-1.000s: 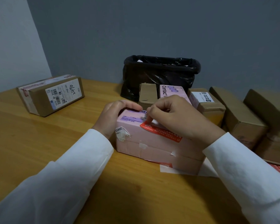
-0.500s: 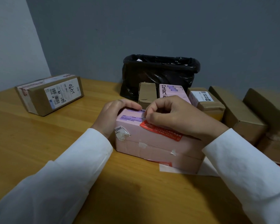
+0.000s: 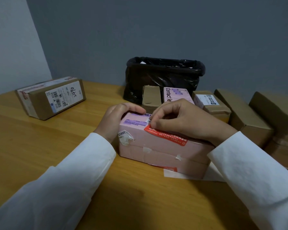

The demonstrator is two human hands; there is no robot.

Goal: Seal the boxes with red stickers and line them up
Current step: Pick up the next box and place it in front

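- Pink is the box being sealed — the pink box point(image 3: 158, 146) sits on the wooden table point(image 3: 40, 146), right in front of the person, so both hands can reach it.
- The left hand point(image 3: 116, 120) is curled over the box's far left corner, fingers on top. This likely keeps the box from sliding.
- The right hand point(image 3: 184, 122) is bent into a loose fist on the box. Its fingertips point(image 3: 154, 124) press the left end of the red sticker point(image 3: 166, 135), which runs along the top front edge — a good place to hold the lid shut.
- Behind stands a row of boxes point(image 3: 211, 105), brown ones and a pink one, in front of a black bin bag point(image 3: 163, 75). One brown box with a label point(image 3: 51, 97) sits well apart on the left.
- The right hand hides part of the sticker, so I cannot tell if it is stuck all the way.
- White paper point(image 3: 178, 174) with some red peeks from under the box; most of it is hidden.
- The words on the sticker are too small to read.
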